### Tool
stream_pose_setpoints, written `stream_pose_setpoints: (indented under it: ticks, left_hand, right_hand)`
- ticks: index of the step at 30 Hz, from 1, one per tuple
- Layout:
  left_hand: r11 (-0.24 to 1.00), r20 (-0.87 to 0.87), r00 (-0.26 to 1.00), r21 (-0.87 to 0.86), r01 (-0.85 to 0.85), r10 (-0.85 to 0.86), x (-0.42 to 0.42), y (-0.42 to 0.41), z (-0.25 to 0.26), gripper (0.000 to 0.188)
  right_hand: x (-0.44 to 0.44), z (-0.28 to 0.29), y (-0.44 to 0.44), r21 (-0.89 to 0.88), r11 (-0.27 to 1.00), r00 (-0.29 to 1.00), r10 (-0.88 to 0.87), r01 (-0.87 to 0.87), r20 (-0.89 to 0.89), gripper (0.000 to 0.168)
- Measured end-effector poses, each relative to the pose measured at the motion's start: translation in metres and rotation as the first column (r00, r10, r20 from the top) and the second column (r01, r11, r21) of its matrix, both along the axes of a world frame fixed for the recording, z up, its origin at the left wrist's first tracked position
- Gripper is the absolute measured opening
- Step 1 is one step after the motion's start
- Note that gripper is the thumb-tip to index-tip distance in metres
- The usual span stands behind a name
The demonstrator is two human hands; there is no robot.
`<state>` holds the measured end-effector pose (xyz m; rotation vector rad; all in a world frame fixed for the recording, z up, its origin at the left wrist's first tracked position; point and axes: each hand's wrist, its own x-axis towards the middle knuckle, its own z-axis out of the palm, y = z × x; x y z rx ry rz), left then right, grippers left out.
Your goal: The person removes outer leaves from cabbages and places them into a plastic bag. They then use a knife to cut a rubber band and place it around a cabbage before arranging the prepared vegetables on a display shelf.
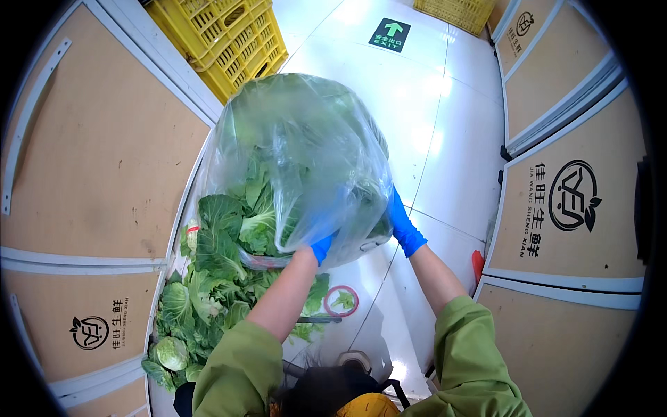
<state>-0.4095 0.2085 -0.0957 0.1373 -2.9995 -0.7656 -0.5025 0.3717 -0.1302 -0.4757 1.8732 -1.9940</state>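
Observation:
A large clear plastic bag (312, 130), full of green leafy vegetables (258, 219), bulges in front of me. My left hand (323, 249), in a blue glove, goes in under the bag's film at the near side; its fingers show only faintly through the plastic. My right hand (406, 224), also gloved in blue, grips the bag's right side, its fingertips hidden behind the bag. Below and left of the bag, loose cabbage leaves (180, 305) are heaped on the floor with a pale cabbage head (172, 353).
Wood-coloured panels with pale frames flank me, on the left (104, 140) and right (568, 208). Yellow plastic crates (234, 41) stand at the far left. A red-rimmed ring (356, 301) and a dark flat strip (320, 319) lie near my left forearm. The tiled floor (453, 172) bears an exit sign (390, 35).

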Motion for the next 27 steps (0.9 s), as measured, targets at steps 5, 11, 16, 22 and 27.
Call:
stream_pose_setpoints:
  ticks: [5,11,16,22,27]
  left_hand:
    - [0.979,-0.060,0.997,0.202,-0.028,0.041,0.013,-0.012,0.008,0.038]
    - [0.917,-0.076,0.995,0.399,-0.026,0.062,0.022,-0.028,0.032,0.042]
    - [0.823,-0.113,0.992,0.568,0.019,0.056,0.033,0.000,0.078,0.045]
    - [-0.102,0.321,0.823,0.945,-0.311,0.469,0.107,-0.004,0.080,0.041]
    - [-0.270,0.286,0.694,0.953,-0.135,0.661,0.230,-0.056,0.080,0.048]
  right_hand:
    - [0.017,0.017,0.002,-0.097,0.984,0.957,-0.119,0.149,0.266,0.047]
    - [0.031,0.038,0.011,-0.188,0.975,0.842,0.001,0.120,0.539,0.052]
    - [0.040,0.036,0.013,0.073,0.977,0.922,-0.212,0.200,0.323,0.048]
    - [0.083,0.081,0.009,0.158,0.885,0.891,-0.403,0.437,-0.210,0.035]
    - [0.193,0.108,-0.008,0.081,0.988,0.853,-0.070,0.130,-0.517,0.023]
